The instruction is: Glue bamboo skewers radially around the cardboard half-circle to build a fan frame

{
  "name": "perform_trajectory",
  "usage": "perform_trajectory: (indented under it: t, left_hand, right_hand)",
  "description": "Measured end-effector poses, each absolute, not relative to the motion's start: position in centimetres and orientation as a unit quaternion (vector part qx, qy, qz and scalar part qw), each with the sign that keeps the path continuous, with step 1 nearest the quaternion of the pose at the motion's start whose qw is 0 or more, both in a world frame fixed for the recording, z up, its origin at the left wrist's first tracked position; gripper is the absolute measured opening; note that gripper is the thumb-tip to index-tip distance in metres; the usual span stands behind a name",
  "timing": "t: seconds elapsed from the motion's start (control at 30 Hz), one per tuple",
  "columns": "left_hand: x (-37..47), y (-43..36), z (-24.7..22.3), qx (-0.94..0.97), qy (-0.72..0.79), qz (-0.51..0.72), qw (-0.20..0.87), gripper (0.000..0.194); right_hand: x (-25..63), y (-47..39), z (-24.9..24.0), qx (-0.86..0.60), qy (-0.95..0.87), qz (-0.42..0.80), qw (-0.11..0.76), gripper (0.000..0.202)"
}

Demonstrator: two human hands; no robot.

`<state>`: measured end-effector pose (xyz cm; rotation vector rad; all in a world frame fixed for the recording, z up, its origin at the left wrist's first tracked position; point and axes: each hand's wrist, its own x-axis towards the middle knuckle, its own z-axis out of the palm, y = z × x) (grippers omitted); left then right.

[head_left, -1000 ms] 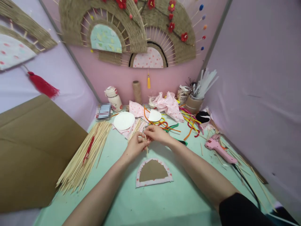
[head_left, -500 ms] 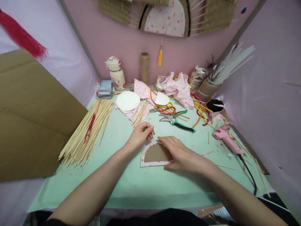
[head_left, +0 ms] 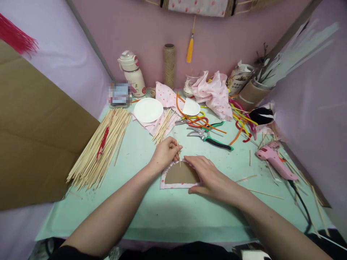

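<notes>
Brown card (head_left: 181, 175) lies on the table (head_left: 151, 213), its right side spanned by the spread right hand (head_left: 206, 176), I'd say to steady it; the left hand (head_left: 166, 153) pinches a stick (head_left: 179, 162), lower tip free at the curved edge, seemingly for aim.

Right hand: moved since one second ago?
Yes: judged against the green-handled pruners, the right hand has come toward the front table edge, to the right side of the half-round cardboard piece.

At centre, the left hand (head_left: 166, 154) pinches a stick (head_left: 179, 161) over a half-round cardboard piece (head_left: 181, 175), the right hand (head_left: 210, 177) at its right side.
</notes>
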<state>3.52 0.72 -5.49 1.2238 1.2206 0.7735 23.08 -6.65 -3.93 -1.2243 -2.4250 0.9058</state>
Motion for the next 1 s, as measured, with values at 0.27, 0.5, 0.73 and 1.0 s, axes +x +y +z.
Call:
perform_trajectory:
  t: [0.27, 0.5, 0.73, 1.0]
  left_hand:
    - [4.0, 0.7, -5.2, 0.536, 0.553, 0.313, 0.556, 0.014]
    - [4.3, 0.4, -4.2, 0.559, 0.58, 0.295, 0.514, 0.016]
    - [4.4, 0.7, -4.1, 0.586, 0.599, 0.261, 0.479, 0.017]
    - [4.6, 1.3, -4.0, 0.608, 0.613, 0.233, 0.448, 0.018]
  right_hand:
    - [22.9, -6.6, -3.7, -0.422, -0.842, 0.305, 0.138, 0.087]
    - [22.9, -6.6, -3.8, -0.418, -0.844, 0.304, 0.141, 0.085]
    - [23.1, -6.6, -4.1, -0.413, -0.841, 0.312, 0.157, 0.087]
    - [23.0, -6.6, -4.0, -0.412, -0.839, 0.317, 0.16, 0.085]
